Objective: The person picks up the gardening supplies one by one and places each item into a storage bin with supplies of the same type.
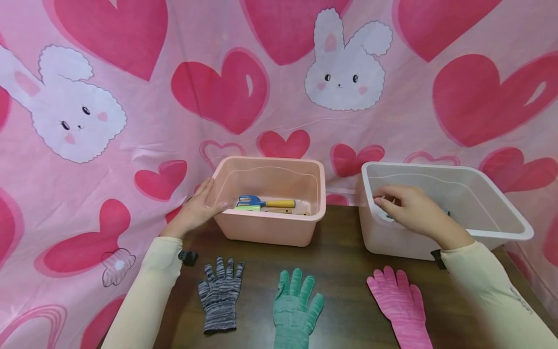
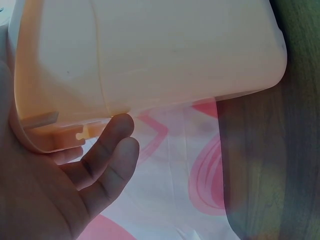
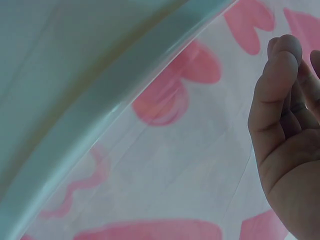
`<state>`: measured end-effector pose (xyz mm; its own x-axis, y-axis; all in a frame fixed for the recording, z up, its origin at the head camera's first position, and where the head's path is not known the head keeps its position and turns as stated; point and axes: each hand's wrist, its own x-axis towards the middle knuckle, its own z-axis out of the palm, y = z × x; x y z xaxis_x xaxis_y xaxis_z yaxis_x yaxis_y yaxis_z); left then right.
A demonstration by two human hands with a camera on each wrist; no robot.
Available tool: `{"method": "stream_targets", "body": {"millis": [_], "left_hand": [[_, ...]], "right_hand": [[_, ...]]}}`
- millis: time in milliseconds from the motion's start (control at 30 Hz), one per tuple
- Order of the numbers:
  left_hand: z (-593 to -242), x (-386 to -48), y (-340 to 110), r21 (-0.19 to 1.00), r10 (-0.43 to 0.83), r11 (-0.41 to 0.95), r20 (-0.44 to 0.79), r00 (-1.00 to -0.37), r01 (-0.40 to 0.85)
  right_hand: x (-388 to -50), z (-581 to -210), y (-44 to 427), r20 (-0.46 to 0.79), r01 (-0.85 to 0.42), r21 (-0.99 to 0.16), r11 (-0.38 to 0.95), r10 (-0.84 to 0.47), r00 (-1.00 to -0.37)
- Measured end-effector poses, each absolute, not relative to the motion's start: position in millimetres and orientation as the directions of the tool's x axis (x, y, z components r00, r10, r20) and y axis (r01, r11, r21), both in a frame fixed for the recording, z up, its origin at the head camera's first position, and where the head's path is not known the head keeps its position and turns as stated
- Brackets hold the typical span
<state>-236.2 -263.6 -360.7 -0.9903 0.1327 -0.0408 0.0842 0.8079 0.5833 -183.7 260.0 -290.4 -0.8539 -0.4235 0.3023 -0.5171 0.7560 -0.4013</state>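
My left hand (image 1: pixel 198 208) rests at the near left corner of a pink bin (image 1: pixel 268 229), thumb across the rim. From the left wrist, slightly bent fingers (image 2: pixel 112 167) show beside the bin's outer wall. Inside lie a blue garden fork with a yellow handle (image 1: pixel 267 201), a lime-green piece (image 1: pixel 247 208) and wooden handles, partly hidden. Over the left end of a whitish-grey bin (image 1: pixel 401 245) hangs my right hand (image 1: pixel 410 209), its fingers loosely curled with nothing visible in them. The right wrist view catches these fingers (image 3: pixel 272 92) against the cloth. Under that hand, the bin's contents are mostly hidden.
Three gloves lie on the dark wooden table (image 1: pixel 344 291): striped grey (image 1: pixel 221 295), green (image 1: pixel 296 308) and pink (image 1: pixel 401 303). A pink cloth (image 1: pixel 279 111) with hearts and rabbits hangs behind the bins and along the left side.
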Motion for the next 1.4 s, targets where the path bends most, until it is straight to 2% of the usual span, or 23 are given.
{"method": "stream_targets", "body": {"millis": [200, 567, 1000, 1200, 1400], "left_hand": [[-361.3, -235.7, -263.7, 0.586, 0.125, 0.807, -0.042, -0.991, 0.077], [-362.8, -235.9, -264.4, 0.590, 0.129, 0.803, -0.035, -0.991, 0.084], [-360.4, -233.6, -262.5, 0.592, 0.117, 0.803, -0.036, -0.992, 0.073], [-361.1, -233.7, -263.5, 0.595, 0.119, 0.800, -0.031, -0.992, 0.077], [-363.8, -236.3, -265.4, 0.589, 0.144, 0.800, -0.005, -0.990, 0.113]], "right_hand": [[-177.1, -293.5, 287.3, 0.352, -0.534, -0.345, 0.772, -0.421, -0.836], [-168.4, -293.8, 328.4, 0.351, -0.486, -0.233, 0.843, -0.393, -0.850], [-166.6, -300.2, 391.4, 0.235, -0.348, -0.137, 0.928, -0.311, -0.921], [-166.2, -300.7, 428.5, 0.147, -0.228, -0.152, 0.962, -0.206, -0.967], [-173.4, -324.5, 472.1, 0.272, -0.192, -0.276, 0.942, -0.115, -0.955]]}}
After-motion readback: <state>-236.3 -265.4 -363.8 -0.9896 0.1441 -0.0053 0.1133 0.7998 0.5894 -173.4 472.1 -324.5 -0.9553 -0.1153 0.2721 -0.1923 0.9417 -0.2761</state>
